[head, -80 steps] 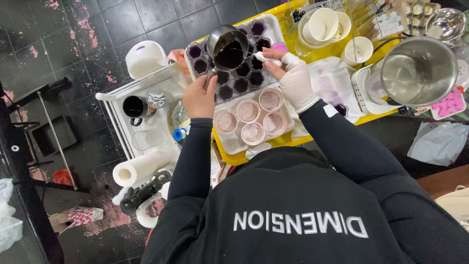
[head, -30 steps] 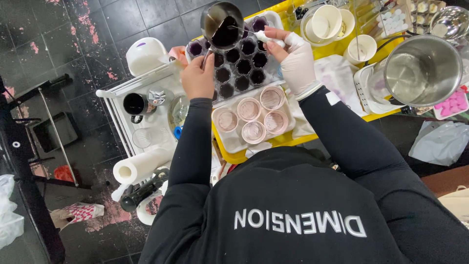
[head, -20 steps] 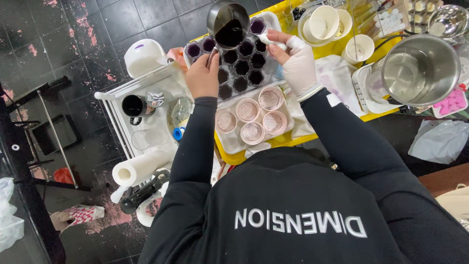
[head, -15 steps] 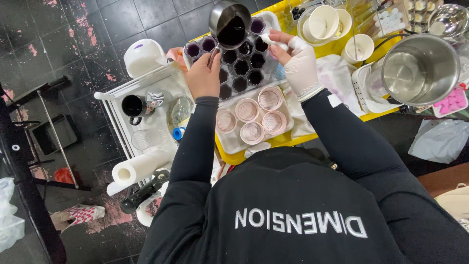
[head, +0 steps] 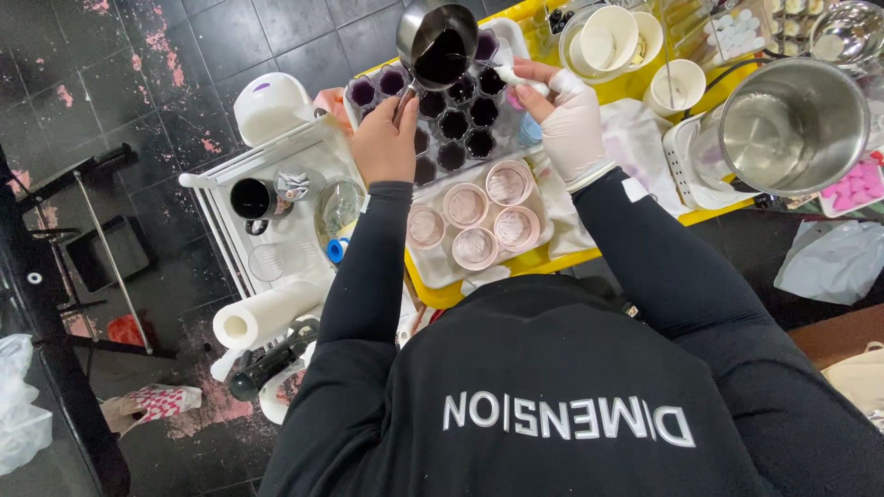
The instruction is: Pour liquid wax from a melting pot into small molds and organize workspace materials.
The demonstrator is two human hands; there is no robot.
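Left hand (head: 385, 140) closed on the handle of a small metal pitcher (head: 436, 41), tipped over the far end of the clear mould tray (head: 448, 115). Dark purple liquid inside the pitcher, same colour in most cavities of the tray. Right hand (head: 569, 124), in a white glove, pinching a small white tool (head: 509, 75) just beside the pitcher's lip, over the back row. Tray sitting on the yellow table (head: 635, 87), just beyond 4 round pink cups (head: 474, 216) on a white tray.

For a clean pour, probably best: spout low and close to the cavity, tilt slow, thin stream. White tool held at the lip to guide drips. Stop short of the rim, level the pitcher before shifting to the next cavity.
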